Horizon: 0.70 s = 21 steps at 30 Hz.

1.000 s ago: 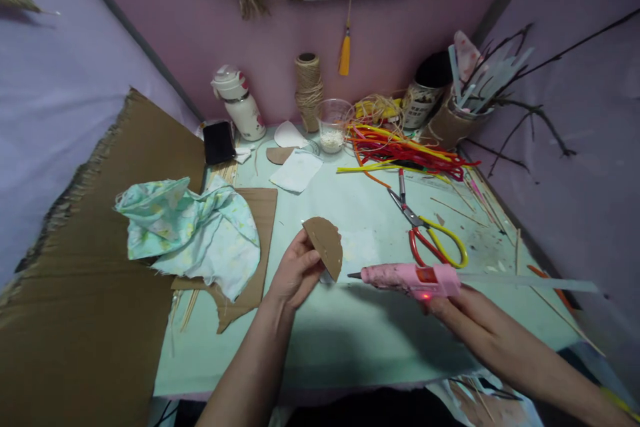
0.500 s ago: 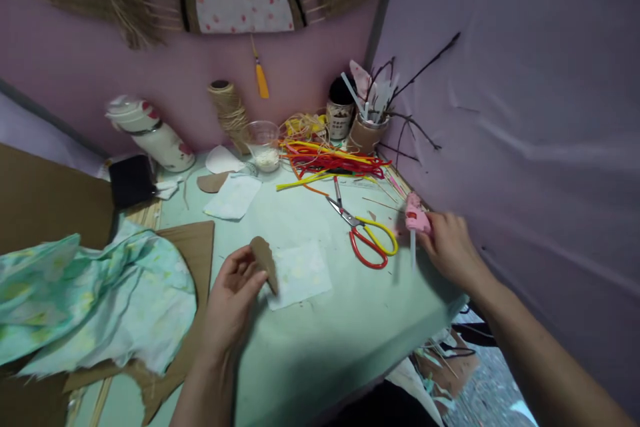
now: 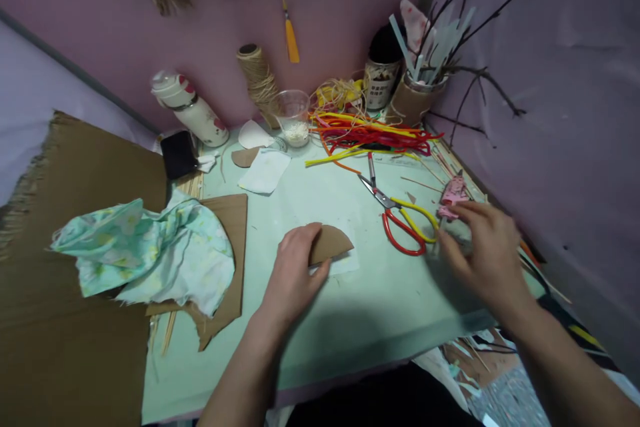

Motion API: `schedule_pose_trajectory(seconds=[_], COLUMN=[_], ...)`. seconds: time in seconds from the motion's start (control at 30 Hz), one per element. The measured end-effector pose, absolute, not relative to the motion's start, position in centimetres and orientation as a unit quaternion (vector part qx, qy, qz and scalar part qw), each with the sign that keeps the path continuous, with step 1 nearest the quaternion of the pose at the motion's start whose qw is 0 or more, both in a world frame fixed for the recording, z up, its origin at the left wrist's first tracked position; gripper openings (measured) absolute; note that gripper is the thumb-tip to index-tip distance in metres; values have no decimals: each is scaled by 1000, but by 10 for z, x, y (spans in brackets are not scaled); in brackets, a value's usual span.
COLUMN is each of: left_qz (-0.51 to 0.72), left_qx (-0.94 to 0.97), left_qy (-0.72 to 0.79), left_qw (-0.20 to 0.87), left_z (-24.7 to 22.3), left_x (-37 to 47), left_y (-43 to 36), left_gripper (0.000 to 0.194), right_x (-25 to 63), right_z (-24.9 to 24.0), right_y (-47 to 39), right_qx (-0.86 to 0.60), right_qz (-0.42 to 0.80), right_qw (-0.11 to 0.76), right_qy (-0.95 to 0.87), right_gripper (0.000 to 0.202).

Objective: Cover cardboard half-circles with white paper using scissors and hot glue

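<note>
My left hand (image 3: 299,260) grips the left end of a half-round cardboard piece (image 3: 330,243), thumb below and fingers above. The piece lies over a pale cloth square (image 3: 349,264) on the table, covering most of it. At the right, my right hand (image 3: 483,247) is at the pink glue gun (image 3: 453,193), fingers spread around its near part; whether they bear on it is hard to see. Between the hands lie open scissors (image 3: 385,200) with one red and one yellow handle.
Patterned green cloth (image 3: 160,247) lies on cardboard (image 3: 233,227) at the left. Behind stand a white bottle (image 3: 200,117), a twine roll (image 3: 260,80), a plastic cup (image 3: 295,120), pipe cleaners (image 3: 375,133) and a jar (image 3: 413,100) with long twigs.
The cardboard piece, earlier raised and tilted in my left hand, has come down over the cloth square. The glue gun, earlier upright in my right hand, is now lower. The camera view has shifted.
</note>
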<state>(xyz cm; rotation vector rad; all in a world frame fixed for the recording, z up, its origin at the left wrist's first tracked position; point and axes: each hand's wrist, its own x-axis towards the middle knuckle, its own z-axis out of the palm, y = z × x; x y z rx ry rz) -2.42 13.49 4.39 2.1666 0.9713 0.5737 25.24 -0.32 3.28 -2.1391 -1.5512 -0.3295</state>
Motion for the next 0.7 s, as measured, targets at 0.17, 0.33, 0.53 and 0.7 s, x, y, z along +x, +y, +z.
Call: schedule_pose_trajectory(seconds=[0.17,0.33,0.53,0.7], left_qz=[180,181,158,145], left_qx=[855,850,861,862], left_qy=[361,361,355,360], left_qw=[326,337,328,327], left_z=[36,31,25,25], left_x=[-19,-20,-18,-18], left_y=[137,137,134,134], left_gripper=[56,57,59,59], right_x=[190,162,155,154], right_z=[23,16,15,11], right_y=[10,14,8,8], right_qx=[-692,-669,-647,-645], right_qz=[25,78,83,79], right_qw=[324,350,344,345], right_qy=[-644,-651,-675,-677], right_gripper=[22,19,18,20])
